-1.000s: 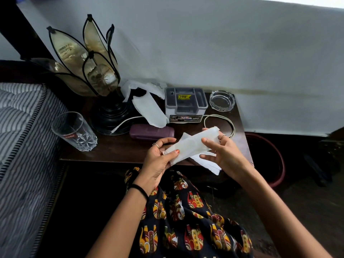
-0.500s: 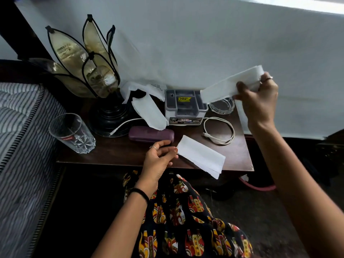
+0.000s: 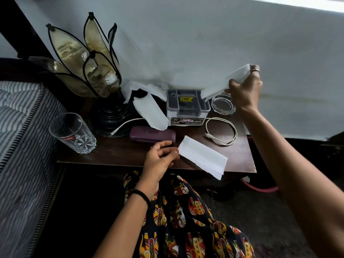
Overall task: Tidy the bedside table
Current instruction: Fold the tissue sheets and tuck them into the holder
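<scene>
My right hand (image 3: 245,90) grips a folded white tissue (image 3: 225,84) in the air above the glass ashtray (image 3: 223,106) and the grey organiser box (image 3: 188,107). A second folded white tissue (image 3: 202,159) lies at the front edge of the dark wooden bedside table (image 3: 242,155). My left hand (image 3: 160,161) rests on the table with its fingertips touching that tissue's left corner. More crumpled white tissues (image 3: 149,110) lie between the lamp and the box.
A petal-shaped lamp (image 3: 93,71) stands at the back left, a drinking glass (image 3: 72,133) at the front left. A purple case (image 3: 152,135) and a coiled white cable (image 3: 223,131) lie mid-table. A striped mattress (image 3: 20,136) borders the left. A red-rimmed bin (image 3: 260,189) sits below right.
My right hand lifted one folded tissue from both hands up and to the right, over the ashtray. My left hand let go and settled by the tissue left on the table.
</scene>
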